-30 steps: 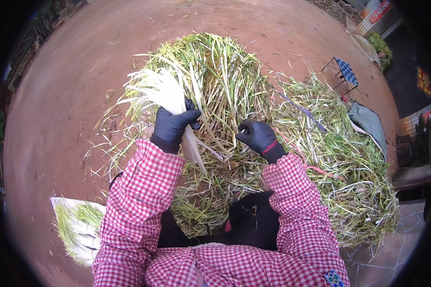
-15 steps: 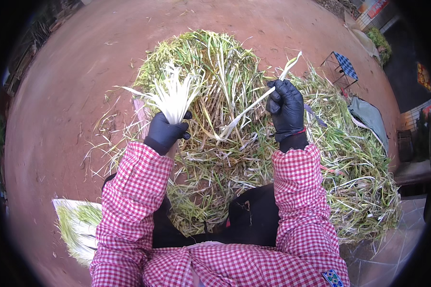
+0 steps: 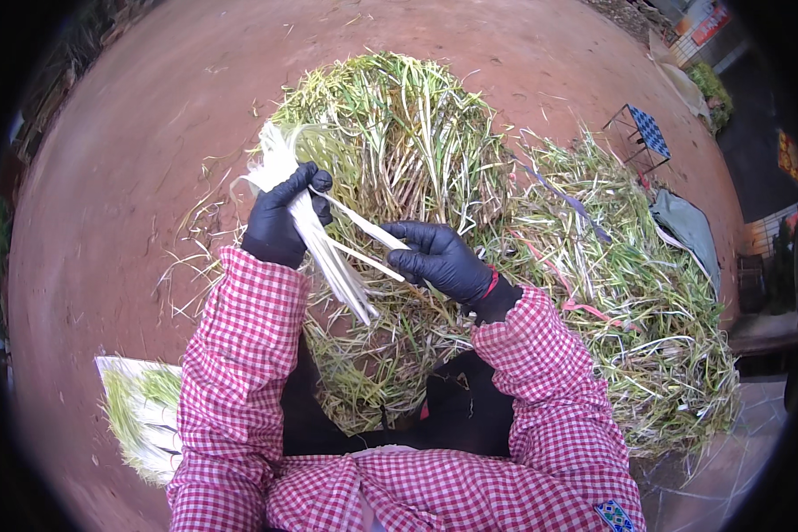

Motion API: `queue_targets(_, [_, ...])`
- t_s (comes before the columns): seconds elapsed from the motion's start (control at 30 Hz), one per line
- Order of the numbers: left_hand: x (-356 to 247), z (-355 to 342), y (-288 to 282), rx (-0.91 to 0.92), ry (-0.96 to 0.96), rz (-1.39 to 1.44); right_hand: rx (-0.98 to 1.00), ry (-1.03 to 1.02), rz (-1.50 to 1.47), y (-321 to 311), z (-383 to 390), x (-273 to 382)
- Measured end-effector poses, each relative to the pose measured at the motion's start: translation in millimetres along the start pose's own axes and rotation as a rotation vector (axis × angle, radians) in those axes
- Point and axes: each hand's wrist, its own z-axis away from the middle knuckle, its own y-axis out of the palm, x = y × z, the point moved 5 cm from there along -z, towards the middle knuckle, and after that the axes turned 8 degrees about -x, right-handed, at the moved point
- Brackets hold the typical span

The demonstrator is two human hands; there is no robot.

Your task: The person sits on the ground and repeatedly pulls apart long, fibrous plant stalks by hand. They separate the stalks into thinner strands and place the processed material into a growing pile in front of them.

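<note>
In my black-gloved left hand [image 3: 285,213] is a bunch of long white stalks [image 3: 335,268], held tilted. Its pale leafy tops fan out above the fist and its stem ends hang below, toward the right. My right hand [image 3: 439,260], also gloved in black, has thumb and fingers closed on a thin white stalk [image 3: 356,216] that stretches from the left hand. A second thin stalk runs from the bunch to just under the right fingers. Beyond both hands lies a large heap of green-and-white stalks [image 3: 399,133], its stem ends toward me.
Loose trimmings [image 3: 647,355] spread in a wide pile on the right, with a purple strip [image 3: 569,199] and red ties among them. Sorted bunches [image 3: 146,417] lie on a white sheet at the lower left. A small blue-checked stool [image 3: 645,131] and a grey-green cloth [image 3: 687,232] are farther right.
My right hand has come down and left, from holding a single stalk upright to gripping one beside the bunch. My left hand has risen slightly and tilted the bunch, so its stem ends show.
</note>
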Motion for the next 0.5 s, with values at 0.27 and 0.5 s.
queue_targets(0.27, [-78,6,-55,-0.253,0.233,0.105,-0.194,0.279,1.233,-144,24,-51])
queue_targets(0.5, [-40,12,-19,-0.110,0.115,0.060,-0.064,-0.340,0.489,-48,-23,17])
